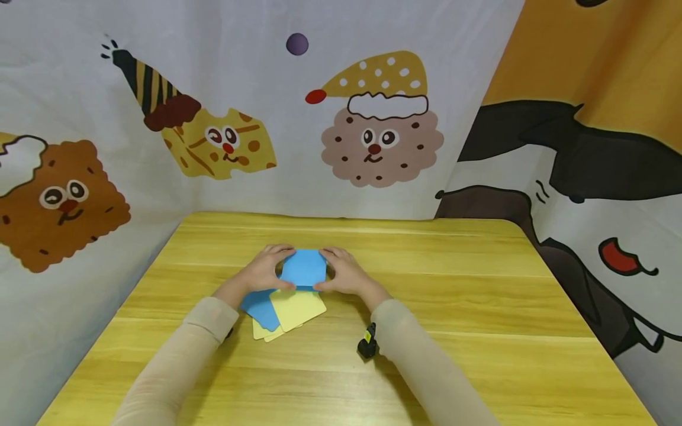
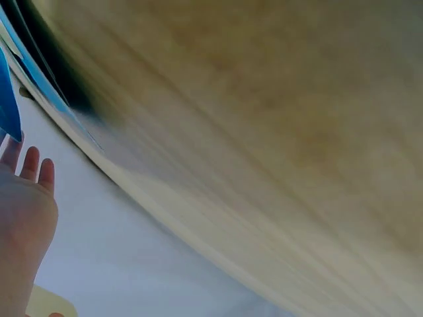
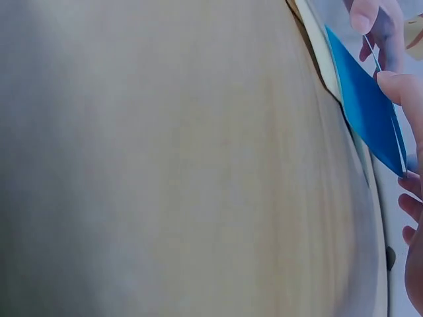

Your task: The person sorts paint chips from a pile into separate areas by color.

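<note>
A blue paper sheet [image 1: 303, 267] with folded corners is held between both hands above the middle of the wooden table [image 1: 479, 284]. My left hand [image 1: 266, 269] pinches its left edge, thumb below and fingers on top. My right hand [image 1: 343, 272] pinches its right edge the same way. In the right wrist view the blue sheet [image 3: 363, 105] shows edge-on between fingertips [image 3: 365, 14]. The left wrist view shows only a sliver of blue paper [image 2: 8, 105] above my left hand's fingertips [image 2: 30, 165]. Under the hands lie a yellow sheet [image 1: 296, 309] and another blue sheet [image 1: 261, 307].
More pale yellow sheets [image 1: 264, 332] poke out beneath the stack. A small black device [image 1: 367, 342] is strapped at my right wrist. Cartoon-printed cloth walls [image 1: 373, 130] surround the table on the left, back and right.
</note>
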Action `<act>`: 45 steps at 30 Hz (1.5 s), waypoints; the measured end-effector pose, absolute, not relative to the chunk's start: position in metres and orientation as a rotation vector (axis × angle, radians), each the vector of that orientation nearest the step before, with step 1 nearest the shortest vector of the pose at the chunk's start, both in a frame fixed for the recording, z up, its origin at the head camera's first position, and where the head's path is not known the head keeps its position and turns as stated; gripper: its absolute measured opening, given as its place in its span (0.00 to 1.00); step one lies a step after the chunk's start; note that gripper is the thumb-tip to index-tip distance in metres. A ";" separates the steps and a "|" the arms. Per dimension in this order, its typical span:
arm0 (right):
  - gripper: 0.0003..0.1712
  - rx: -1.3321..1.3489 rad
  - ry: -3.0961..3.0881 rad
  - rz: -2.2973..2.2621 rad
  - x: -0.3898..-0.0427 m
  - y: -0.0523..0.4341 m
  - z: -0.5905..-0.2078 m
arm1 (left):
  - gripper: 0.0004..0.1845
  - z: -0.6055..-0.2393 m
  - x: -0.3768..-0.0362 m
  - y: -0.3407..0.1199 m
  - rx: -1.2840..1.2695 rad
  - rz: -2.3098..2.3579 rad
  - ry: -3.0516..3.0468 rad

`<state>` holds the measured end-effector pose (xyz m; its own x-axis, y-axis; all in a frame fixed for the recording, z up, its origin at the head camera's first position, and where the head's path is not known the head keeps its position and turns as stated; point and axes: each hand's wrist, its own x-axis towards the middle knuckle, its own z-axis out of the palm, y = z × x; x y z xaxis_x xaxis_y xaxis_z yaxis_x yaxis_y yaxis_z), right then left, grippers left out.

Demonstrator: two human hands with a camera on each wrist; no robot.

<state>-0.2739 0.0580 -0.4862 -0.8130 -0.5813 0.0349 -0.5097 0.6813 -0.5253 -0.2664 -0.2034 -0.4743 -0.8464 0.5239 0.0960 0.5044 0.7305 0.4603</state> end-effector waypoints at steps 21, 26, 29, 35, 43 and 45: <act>0.58 -0.972 2.847 -0.773 -0.265 0.067 -0.471 | 0.49 -0.462 -0.256 -0.196 0.967 0.772 2.922; 0.58 -0.994 2.870 -0.765 -0.260 0.077 -0.467 | 0.50 -0.456 -0.252 -0.187 1.000 0.761 2.935; 0.58 -1.013 2.876 -0.791 -0.257 0.085 -0.467 | 0.51 -0.455 -0.250 -0.179 1.039 0.760 2.938; 0.58 -1.055 2.883 -0.842 -0.250 0.102 -0.468 | 0.50 -0.458 -0.244 -0.163 1.066 0.736 2.964; 0.58 -1.076 2.909 -0.840 -0.240 0.126 -0.468 | 0.50 -0.453 -0.233 -0.138 1.052 0.753 2.962; 0.58 -1.090 2.911 -0.846 -0.237 0.132 -0.467 | 0.50 -0.453 -0.231 -0.132 1.061 0.727 2.974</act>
